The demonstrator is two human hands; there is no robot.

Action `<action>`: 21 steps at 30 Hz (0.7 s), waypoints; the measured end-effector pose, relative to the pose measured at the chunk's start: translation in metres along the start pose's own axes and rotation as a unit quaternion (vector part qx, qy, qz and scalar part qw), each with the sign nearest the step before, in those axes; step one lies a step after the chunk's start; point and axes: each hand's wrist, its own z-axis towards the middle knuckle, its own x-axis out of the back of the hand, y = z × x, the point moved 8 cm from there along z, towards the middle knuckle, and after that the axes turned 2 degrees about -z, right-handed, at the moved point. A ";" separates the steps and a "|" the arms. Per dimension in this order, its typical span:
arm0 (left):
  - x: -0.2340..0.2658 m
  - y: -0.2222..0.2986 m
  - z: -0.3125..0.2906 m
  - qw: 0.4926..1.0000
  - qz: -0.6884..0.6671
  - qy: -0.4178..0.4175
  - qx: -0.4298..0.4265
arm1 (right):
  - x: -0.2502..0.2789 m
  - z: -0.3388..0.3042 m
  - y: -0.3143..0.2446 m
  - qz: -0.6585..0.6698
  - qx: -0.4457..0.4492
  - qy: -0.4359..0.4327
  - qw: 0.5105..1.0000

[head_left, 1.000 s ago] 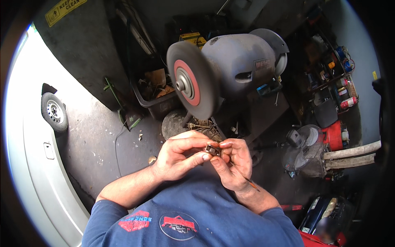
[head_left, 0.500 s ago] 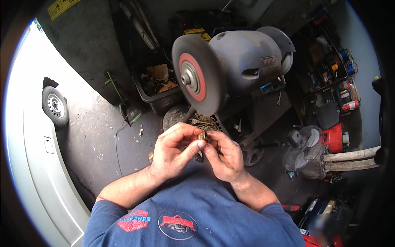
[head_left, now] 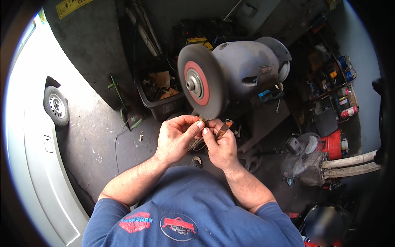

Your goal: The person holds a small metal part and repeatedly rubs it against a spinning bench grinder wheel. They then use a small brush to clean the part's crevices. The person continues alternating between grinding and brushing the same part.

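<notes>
Both hands raised since a second ago, now brought just beneath rim of grinding wheel point(head_left: 201, 86). Left hand point(head_left: 175, 138) curled, fingertips pinched on small metal piece point(head_left: 201, 120), held between both hands close below wheel. Right hand point(head_left: 222, 144) closed around thin orange-tipped tool point(head_left: 223, 128), earlier pointed down, now angled up toward wheel. Piece too small to be identified. Work judged shifted from close inspection toward presentation at bench grinder point(head_left: 242, 74). Black bin point(head_left: 158, 105) seen behind.
</notes>
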 end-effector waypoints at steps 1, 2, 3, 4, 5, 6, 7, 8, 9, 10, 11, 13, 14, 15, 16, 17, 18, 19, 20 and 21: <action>0.000 0.001 0.000 1.000 0.000 -0.001 -0.004 | 0.000 0.001 0.001 -0.006 0.002 0.002 1.000; 0.001 0.001 0.000 1.000 0.003 0.001 -0.004 | 0.000 0.002 0.003 -0.003 0.003 0.006 1.000; 0.002 0.000 0.000 1.000 0.007 0.007 0.001 | -0.001 0.002 0.004 0.001 0.004 0.010 1.000; 0.001 0.002 0.000 1.000 0.006 0.004 -0.006 | -0.001 0.002 0.006 0.013 0.000 0.014 1.000; 0.000 0.003 -0.001 1.000 0.007 0.003 -0.009 | -0.001 0.001 0.006 0.018 0.006 0.017 1.000; -0.001 0.005 -0.003 1.000 0.008 0.004 -0.017 | 0.000 0.000 0.006 0.031 0.006 0.020 0.999; -0.003 0.007 -0.004 1.000 0.009 0.004 -0.021 | 0.000 -0.002 0.006 0.045 0.003 0.019 0.999; -0.005 0.009 -0.006 0.999 0.009 0.004 -0.031 | 0.001 -0.005 0.003 0.060 0.011 0.019 0.998; -0.006 0.009 -0.008 0.999 0.021 0.010 -0.024 | 0.004 -0.008 -0.004 0.021 0.044 0.023 0.999; -0.009 0.018 -0.013 0.997 0.038 -0.004 -0.072 | 0.007 -0.011 -0.012 -0.014 0.075 0.022 0.997; -0.012 0.035 -0.019 0.977 0.133 -0.014 -0.165 | 0.008 -0.015 -0.020 -0.028 0.103 0.023 0.994; -0.016 0.053 -0.033 0.948 0.184 -0.036 -0.258 | 0.006 -0.023 -0.033 -0.041 0.152 0.005 0.988; -0.015 0.056 -0.037 0.946 0.176 -0.033 -0.270 | 0.005 -0.026 -0.037 -0.033 0.162 -0.001 0.986; -0.014 0.056 -0.039 0.946 0.177 -0.033 -0.268 | 0.002 -0.029 -0.039 -0.022 0.164 -0.010 0.986; -0.012 0.056 -0.042 0.947 0.179 -0.029 -0.264 | -0.001 -0.031 -0.038 0.008 0.148 -0.019 0.989; -0.009 0.055 -0.045 0.948 0.181 -0.025 -0.259 | -0.004 -0.032 -0.037 -0.003 0.136 -0.028 0.990; -0.007 0.055 -0.047 0.945 0.188 -0.014 -0.266 | -0.008 -0.033 -0.035 -0.010 0.123 -0.040 0.992; -0.004 0.053 -0.048 0.950 0.178 -0.006 -0.258 | -0.011 -0.033 -0.032 -0.017 0.109 -0.052 0.993; 0.000 0.051 -0.049 0.954 0.169 0.002 -0.247 | -0.017 -0.033 -0.026 0.036 0.074 -0.066 0.994; 0.004 0.048 -0.049 0.958 0.160 0.011 -0.236 | -0.020 -0.033 -0.024 0.043 0.065 -0.074 0.994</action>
